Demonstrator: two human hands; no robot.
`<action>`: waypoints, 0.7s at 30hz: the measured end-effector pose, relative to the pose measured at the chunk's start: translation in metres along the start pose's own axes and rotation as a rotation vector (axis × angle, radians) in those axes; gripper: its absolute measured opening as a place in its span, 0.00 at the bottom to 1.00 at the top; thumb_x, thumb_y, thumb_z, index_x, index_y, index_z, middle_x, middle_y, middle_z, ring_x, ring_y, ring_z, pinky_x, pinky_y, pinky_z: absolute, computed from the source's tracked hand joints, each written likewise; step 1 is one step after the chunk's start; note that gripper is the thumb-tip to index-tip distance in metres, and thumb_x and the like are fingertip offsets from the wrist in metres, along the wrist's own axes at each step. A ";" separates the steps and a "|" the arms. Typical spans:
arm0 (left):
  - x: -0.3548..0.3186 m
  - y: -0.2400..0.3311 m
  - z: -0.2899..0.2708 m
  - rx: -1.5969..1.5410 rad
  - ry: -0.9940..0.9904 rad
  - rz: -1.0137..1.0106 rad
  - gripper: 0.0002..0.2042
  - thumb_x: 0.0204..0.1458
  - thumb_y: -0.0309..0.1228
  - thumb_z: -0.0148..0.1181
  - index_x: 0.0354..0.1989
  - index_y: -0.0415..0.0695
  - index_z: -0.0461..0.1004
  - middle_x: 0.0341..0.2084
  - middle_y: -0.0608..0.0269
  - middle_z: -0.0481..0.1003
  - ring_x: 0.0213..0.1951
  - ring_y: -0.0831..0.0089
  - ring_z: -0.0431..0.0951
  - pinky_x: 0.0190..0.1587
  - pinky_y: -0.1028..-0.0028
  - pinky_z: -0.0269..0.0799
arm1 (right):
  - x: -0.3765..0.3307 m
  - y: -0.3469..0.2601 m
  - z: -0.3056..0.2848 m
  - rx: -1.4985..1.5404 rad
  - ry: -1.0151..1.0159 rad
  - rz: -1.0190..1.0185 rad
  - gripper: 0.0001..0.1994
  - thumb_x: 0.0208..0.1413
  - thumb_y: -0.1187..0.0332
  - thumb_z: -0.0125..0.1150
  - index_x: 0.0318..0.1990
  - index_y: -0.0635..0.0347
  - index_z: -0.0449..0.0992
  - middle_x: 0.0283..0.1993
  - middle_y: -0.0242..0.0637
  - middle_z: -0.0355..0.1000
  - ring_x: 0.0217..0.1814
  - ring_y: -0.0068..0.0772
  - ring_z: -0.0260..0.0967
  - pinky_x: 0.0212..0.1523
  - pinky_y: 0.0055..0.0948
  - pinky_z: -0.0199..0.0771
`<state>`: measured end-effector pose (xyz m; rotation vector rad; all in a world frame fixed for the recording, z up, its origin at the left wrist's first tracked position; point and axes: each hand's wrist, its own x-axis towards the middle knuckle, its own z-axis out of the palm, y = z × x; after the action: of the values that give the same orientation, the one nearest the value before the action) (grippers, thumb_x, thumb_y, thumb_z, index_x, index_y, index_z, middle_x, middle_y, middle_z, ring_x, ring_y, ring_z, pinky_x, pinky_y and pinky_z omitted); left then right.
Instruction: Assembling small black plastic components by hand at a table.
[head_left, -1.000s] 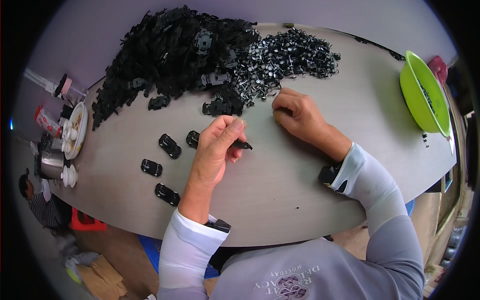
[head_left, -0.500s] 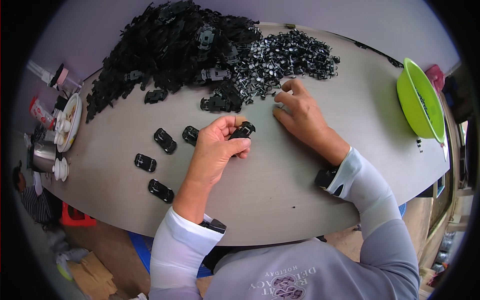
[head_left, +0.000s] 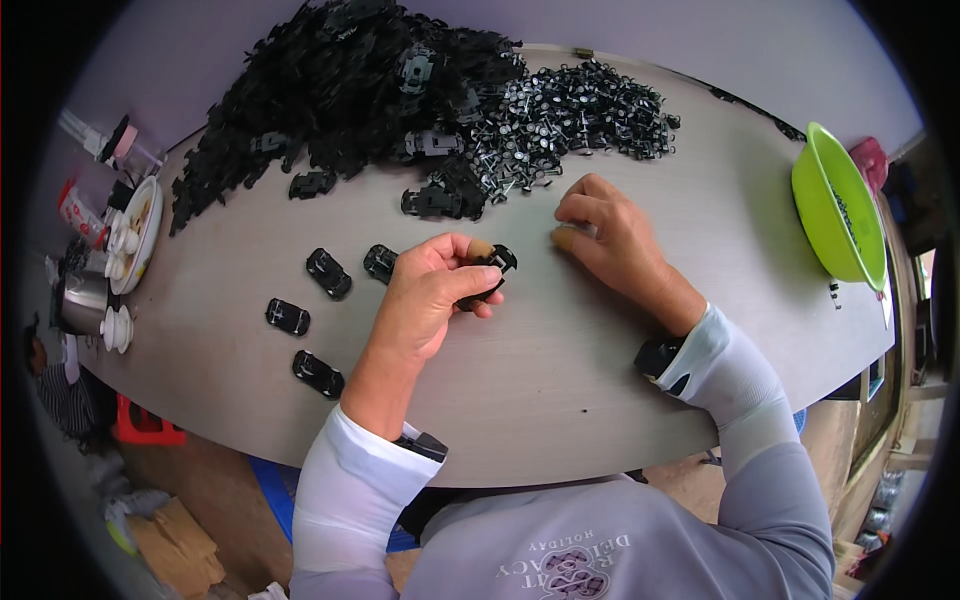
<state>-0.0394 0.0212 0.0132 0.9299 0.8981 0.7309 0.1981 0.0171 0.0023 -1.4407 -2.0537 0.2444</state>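
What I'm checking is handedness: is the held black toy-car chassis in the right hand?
No, the left hand pinches the black toy-car chassis between thumb and fingers.

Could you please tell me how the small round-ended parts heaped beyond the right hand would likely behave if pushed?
The small round-ended parts would probably roll or scatter, since they lie loose with disc-like ends. Their thin, metallic look suggests they may be stiff, and their shine hints at a slippery surface.

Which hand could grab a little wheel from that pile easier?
Probably the right hand: it is nearer the wheel pile, while the left hand is busy holding a black car part.
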 end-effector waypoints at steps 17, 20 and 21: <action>-0.005 -0.010 0.006 -0.330 -0.158 -0.086 0.07 0.60 0.32 0.54 0.34 0.42 0.72 0.25 0.68 0.71 0.24 0.80 0.69 0.24 0.82 0.61 | -0.015 -0.055 0.004 0.323 0.076 -0.357 0.09 0.37 0.82 0.65 0.24 0.62 0.70 0.38 0.38 0.69 0.35 0.40 0.67 0.34 0.31 0.72; -0.005 -0.010 0.010 -0.327 -0.202 -0.069 0.08 0.60 0.33 0.54 0.34 0.42 0.72 0.26 0.68 0.72 0.24 0.80 0.69 0.25 0.82 0.61 | -0.017 -0.059 0.003 0.294 0.107 -0.400 0.08 0.38 0.82 0.64 0.23 0.63 0.69 0.38 0.39 0.69 0.35 0.40 0.68 0.34 0.32 0.72; -0.006 -0.008 0.011 -0.330 -0.215 -0.068 0.08 0.60 0.33 0.54 0.34 0.42 0.72 0.26 0.68 0.72 0.24 0.80 0.69 0.25 0.82 0.61 | -0.018 -0.062 0.003 0.258 0.133 -0.439 0.08 0.39 0.82 0.64 0.24 0.63 0.69 0.38 0.39 0.69 0.35 0.40 0.68 0.34 0.31 0.72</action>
<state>-0.0314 0.0086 0.0115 0.6664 0.5952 0.6811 0.1518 -0.0227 0.0223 -0.8066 -2.0791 0.2138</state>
